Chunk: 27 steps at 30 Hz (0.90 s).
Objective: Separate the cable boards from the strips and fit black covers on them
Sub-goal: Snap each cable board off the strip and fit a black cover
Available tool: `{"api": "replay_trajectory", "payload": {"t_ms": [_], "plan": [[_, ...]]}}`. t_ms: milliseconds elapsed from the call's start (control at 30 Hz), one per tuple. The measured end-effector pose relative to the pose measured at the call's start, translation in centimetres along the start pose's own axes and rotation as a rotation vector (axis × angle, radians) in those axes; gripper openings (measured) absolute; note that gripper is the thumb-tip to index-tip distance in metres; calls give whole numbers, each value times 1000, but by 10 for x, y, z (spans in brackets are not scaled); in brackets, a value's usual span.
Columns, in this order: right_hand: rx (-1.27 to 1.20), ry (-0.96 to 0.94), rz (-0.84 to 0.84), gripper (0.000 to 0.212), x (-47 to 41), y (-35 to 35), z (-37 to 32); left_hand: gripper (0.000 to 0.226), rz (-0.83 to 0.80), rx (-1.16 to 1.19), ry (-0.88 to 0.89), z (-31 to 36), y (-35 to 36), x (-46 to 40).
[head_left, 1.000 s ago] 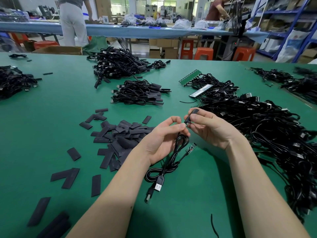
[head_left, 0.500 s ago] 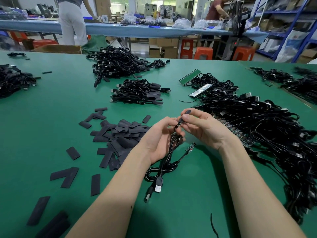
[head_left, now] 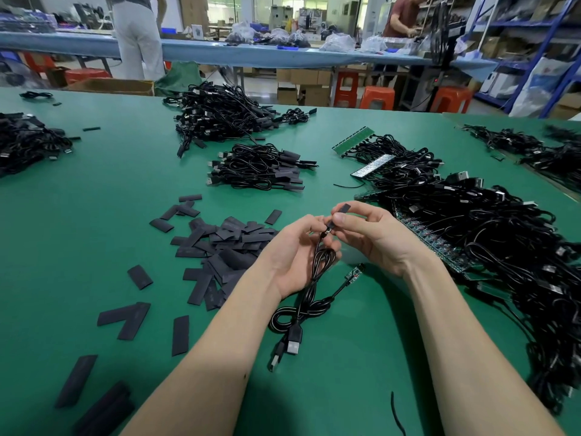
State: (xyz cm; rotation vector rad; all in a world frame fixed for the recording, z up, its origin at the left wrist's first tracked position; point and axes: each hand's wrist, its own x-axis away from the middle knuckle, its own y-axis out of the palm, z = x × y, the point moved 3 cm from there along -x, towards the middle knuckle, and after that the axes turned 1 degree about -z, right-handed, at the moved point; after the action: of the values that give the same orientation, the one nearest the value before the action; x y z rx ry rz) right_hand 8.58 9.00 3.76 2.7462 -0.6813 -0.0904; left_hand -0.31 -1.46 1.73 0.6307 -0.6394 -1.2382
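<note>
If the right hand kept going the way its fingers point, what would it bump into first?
Most likely the left hand: the right hand points leftward at it, pinching a black cover, fingertips nearly meeting already. Beyond lies the pile of covers.

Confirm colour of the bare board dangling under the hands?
Green board, small dark parts; head view.

Near centre of the desk [head_left: 78,215]: both hands, left hand [head_left: 292,256] beside right hand [head_left: 374,237], cable [head_left: 317,278] hanging between. Left of them, loose covers [head_left: 226,243]. Behind, two cable bundles [head_left: 261,168], one beyond the other. Right, a large cable heap [head_left: 503,247] over board strips [head_left: 437,243]. Far left edge, another heap [head_left: 28,143].
</note>
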Motion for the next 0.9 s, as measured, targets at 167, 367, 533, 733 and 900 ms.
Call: {"api": "replay_trajectory", "payload": {"t_ms": [167,367,533,733,900], "plan": [[50,8,-13,11,3,-3,-3,17,6,-28,-6,0,0,2],[-122,-47,116,19,3,-12,-11,9,63,-207,115,5,0,-1],[-179,-44,159,21,3,-15,-12,9,121,-288,275,8,-1,1],[-182,-39,158,20,3,-16,-12,13,185,-412,411,9,0,2],[-188,-35,156,17,3,-14,-12,8,197,-476,506,11,-3,1]]}}
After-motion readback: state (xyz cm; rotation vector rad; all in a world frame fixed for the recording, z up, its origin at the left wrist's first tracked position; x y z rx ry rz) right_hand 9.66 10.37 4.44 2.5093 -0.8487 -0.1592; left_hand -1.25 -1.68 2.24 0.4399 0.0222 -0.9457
